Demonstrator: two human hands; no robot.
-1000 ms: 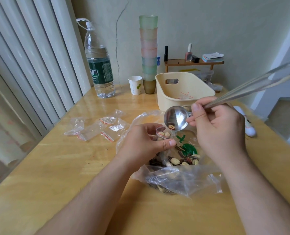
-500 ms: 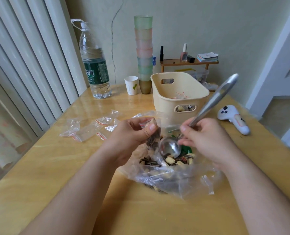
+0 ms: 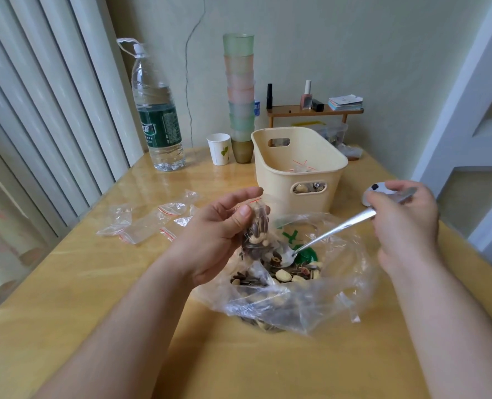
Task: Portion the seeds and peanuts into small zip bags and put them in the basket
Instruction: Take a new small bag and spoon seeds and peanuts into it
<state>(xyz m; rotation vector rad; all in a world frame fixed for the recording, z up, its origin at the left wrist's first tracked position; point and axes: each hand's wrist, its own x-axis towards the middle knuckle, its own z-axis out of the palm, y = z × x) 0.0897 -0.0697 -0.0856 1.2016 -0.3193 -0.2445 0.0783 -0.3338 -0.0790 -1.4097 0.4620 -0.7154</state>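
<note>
Pinching a small zip bag [image 3: 255, 234] between thumb and curled fingers, your left hand [image 3: 218, 234] holds it upright just over the near-left rim of the big clear plastic bag [image 3: 311, 295]. The small bag is already part filled with dark seeds and a few pale peanuts, and your index finger sticks out straight above it.

Your right hand [image 3: 406, 226] sits to the right, fingers wrapped round the handle of a metal spoon [image 3: 331, 231]. The spoon slants down and left, its bowl lying low inside the big bag, right beside the small bag's bottom and just above the loose seeds and peanuts [image 3: 282, 276] heaped there. Whether the bowl carries anything is hard to tell.

Just beyond the big bag stands the cream basket [image 3: 322, 162], with at least one filled zip bag showing through its near handle slot. A scatter of empty zip bags [image 3: 149, 223] lies on the wooden table [image 3: 80, 283] to the left of your hands. Further back stand a water bottle [image 3: 158, 116], a paper cup [image 3: 219, 148] and a tall stack of tinted cups [image 3: 240, 90]. A white controller [image 3: 373, 194] peeks out behind your right hand.
</note>
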